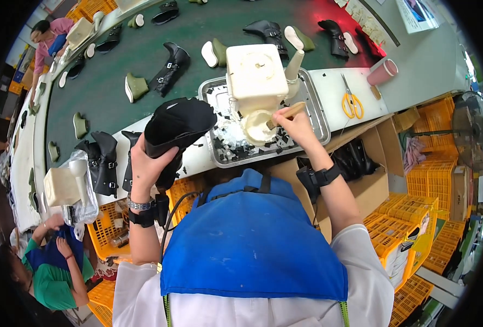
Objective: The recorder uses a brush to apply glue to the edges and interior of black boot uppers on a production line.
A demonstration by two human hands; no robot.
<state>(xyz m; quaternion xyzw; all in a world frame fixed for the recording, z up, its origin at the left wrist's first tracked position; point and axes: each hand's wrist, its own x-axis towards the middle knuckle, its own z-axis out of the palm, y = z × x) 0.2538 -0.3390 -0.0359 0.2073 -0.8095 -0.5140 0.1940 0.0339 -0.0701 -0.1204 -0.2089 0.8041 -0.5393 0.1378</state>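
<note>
My left hand point(147, 166) is closed around a black boot point(178, 124), its wide open shaft tilted up toward me. In my right hand point(297, 126) is a wooden-handled brush point(291, 110), its head dipping into the round mouth of a white glue pot point(259, 126). The pot's boxy cream container point(256, 71) stands on a metal tray point(323, 121) strewn with small black scraps and dried white glue. A cream bottle with a long spout point(293, 71) is beside the container.
Black boots point(170, 68) and green shoe pieces point(137, 86) lie across the green conveyor point(105, 71). Orange-handled scissors point(352, 103) and a pink cup point(383, 72) are at right. Below are a cardboard box point(373, 188) and yellow crates point(399, 218). Two people work at left.
</note>
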